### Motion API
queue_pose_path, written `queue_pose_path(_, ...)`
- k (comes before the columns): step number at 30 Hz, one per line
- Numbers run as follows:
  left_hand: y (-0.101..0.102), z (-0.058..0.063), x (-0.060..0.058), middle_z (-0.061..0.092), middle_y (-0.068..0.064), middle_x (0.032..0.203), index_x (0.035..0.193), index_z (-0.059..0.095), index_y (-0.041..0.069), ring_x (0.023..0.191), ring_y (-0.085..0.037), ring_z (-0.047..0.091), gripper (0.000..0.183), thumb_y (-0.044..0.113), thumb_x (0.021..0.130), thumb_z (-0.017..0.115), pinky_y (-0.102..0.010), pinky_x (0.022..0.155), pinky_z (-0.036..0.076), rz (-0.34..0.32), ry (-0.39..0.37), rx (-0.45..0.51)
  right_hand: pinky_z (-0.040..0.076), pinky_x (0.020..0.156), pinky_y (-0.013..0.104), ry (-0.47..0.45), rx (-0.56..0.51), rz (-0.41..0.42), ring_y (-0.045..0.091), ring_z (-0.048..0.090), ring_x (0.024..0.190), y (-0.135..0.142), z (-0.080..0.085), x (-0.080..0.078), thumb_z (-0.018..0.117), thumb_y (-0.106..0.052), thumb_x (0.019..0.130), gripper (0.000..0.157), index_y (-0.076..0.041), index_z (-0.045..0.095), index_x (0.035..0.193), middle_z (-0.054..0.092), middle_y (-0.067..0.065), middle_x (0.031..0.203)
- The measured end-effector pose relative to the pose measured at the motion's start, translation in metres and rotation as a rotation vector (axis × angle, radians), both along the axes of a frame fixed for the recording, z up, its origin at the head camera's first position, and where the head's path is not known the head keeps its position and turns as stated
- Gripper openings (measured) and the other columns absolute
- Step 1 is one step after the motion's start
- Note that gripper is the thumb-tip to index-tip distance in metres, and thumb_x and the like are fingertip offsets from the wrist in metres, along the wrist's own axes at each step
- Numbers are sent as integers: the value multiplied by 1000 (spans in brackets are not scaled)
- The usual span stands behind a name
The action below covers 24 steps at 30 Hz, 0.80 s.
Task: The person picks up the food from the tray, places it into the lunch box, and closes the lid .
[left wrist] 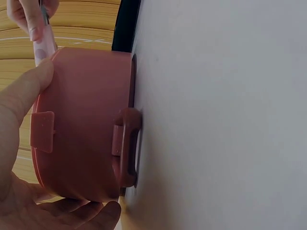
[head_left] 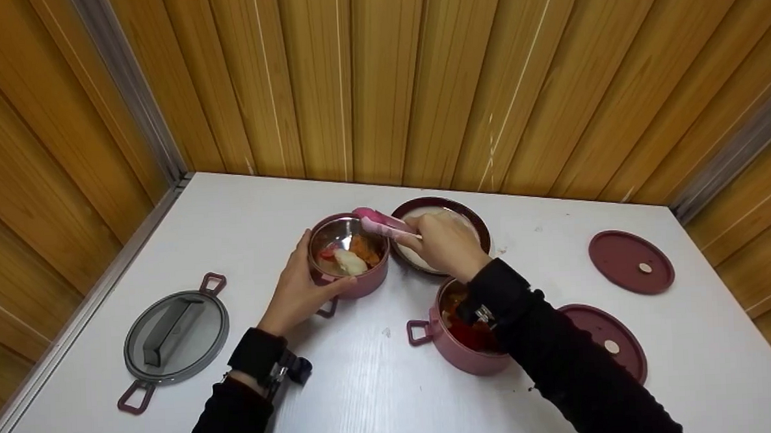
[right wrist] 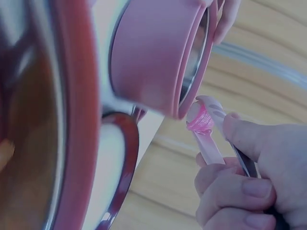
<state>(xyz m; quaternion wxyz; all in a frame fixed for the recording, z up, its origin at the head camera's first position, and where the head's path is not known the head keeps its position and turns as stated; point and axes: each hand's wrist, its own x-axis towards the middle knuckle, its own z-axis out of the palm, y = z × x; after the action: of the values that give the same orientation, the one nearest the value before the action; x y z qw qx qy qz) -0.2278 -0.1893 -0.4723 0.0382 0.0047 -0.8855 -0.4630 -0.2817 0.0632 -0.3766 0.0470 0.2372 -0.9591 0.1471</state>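
My left hand (head_left: 303,286) holds a pink pot (head_left: 361,287) by its side, thumb near the rim and fingers round the far wall. Inside its steel bowl lie a pale food piece (head_left: 350,262) and an orange-brown piece (head_left: 364,250). In my right hand (head_left: 448,243) are pink tongs (head_left: 386,225), gripped between thumb and curled fingers. The tongs' tips are over the right rim of that pot. Whether they pinch a piece of food, I cannot tell. The left wrist view shows the pot's folded-down handle (left wrist: 128,148) facing the camera.
A brown-rimmed plate (head_left: 480,228) is partly under my right hand. In front of it stands a second pink pot (head_left: 473,361) with red contents, partly covered by my forearm. Two maroon lids (head_left: 628,258) lie at the right, a grey transparent lid (head_left: 196,342) at the left.
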Motion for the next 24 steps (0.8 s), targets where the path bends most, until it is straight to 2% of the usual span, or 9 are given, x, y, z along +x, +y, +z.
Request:
queue_pose_path(5, 0, 0, -1, 24, -12, 165, 161, 7, 16, 152, -32, 26, 126, 63, 69, 81, -57, 120, 29, -9, 19, 2, 40, 61, 35, -28, -25, 29, 20, 50, 66, -13, -1, 10, 60, -46, 97, 28, -20, 71, 92, 51, -3, 68)
queue_pose_path(10, 1, 0, -2, 25, -13, 164, 160, 8, 15, 150, -32, 29, 125, 62, 71, 81, -55, 119, 32, -17, 35, 5, 41, 58, 36, -39, -16, 57, 20, 52, 66, -24, -7, 19, 59, -48, 96, 33, -18, 68, 86, 54, -2, 68)
queue_pose_path(14, 0, 0, -2, 25, -13, 164, 160, 9, 14, 150, -33, 30, 125, 63, 70, 81, -55, 119, 32, -15, 45, -2, 45, 61, 40, -68, -4, 59, 23, 59, 71, -32, -11, 25, 63, -46, 95, 29, -18, 69, 88, 63, 3, 75)
queue_pose_path(17, -1, 1, -1, 25, -15, 164, 160, 9, 13, 150, -33, 29, 125, 62, 71, 81, -56, 119, 31, -14, 48, -9, 49, 66, 43, -85, 0, 63, 25, 63, 78, -37, -13, 28, 64, -44, 94, 28, -18, 72, 97, 70, 5, 86)
queue_pose_path(20, -1, 1, -1, 26, -14, 163, 160, 9, 14, 150, -33, 30, 125, 61, 71, 82, -56, 119, 31, -9, 49, -14, 51, 66, 43, -86, -1, 80, 26, 65, 79, -40, -15, 30, 64, -44, 95, 29, -17, 73, 99, 72, 6, 88)
queue_pose_path(24, -2, 1, 0, 26, -15, 163, 160, 9, 13, 150, -33, 30, 124, 59, 71, 82, -56, 119, 31, -13, 58, -17, 48, 62, 40, -84, 6, 104, 23, 61, 74, -43, -17, 32, 64, -44, 94, 29, -16, 68, 87, 67, 3, 79)
